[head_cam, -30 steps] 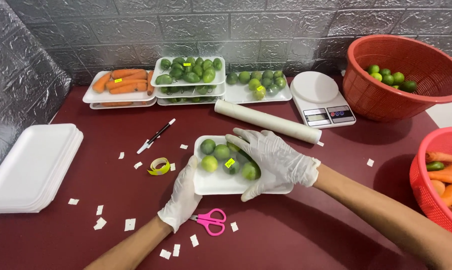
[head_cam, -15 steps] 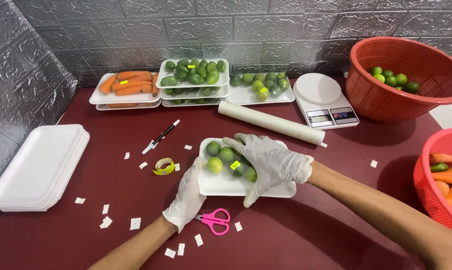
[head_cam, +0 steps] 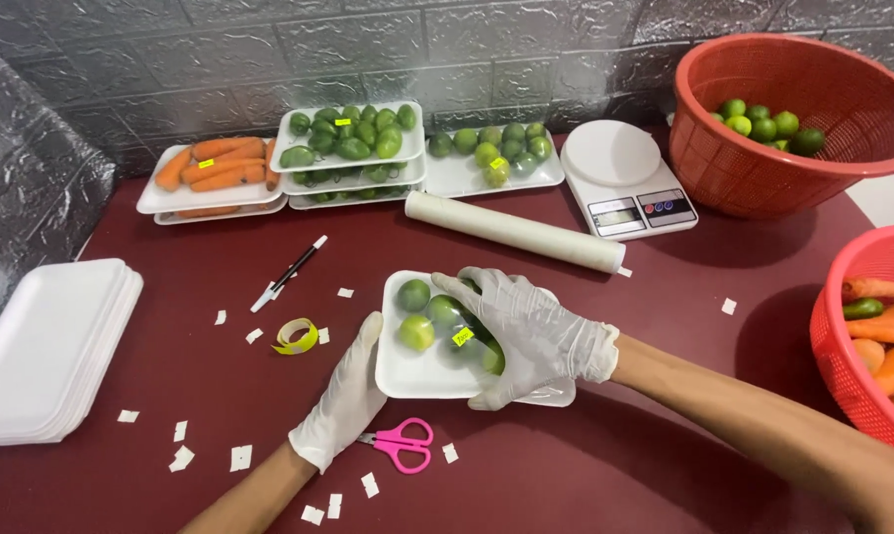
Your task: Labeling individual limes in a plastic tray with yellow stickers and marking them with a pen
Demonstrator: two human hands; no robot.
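Pressing flat, your right hand (head_cam: 526,331) spreads its fingers over the limes (head_cam: 437,316) on the white foam tray (head_cam: 417,371) mid-table; your left hand (head_cam: 348,391), fingers together, braces the tray's left edge, nearer you.

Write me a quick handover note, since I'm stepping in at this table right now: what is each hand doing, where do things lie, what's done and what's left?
Left hand, gloved, steadies the left edge of the white foam tray at table centre.
Right hand, gloved, lies flat over the limes on it, beside a small yellow sticker.
Done: trays of carrots and limes along the back wall, several with yellow stickers.
Left: loose limes in the red basket; empty trays stacked at left.
Film roll, scale, pink scissors lie nearby.
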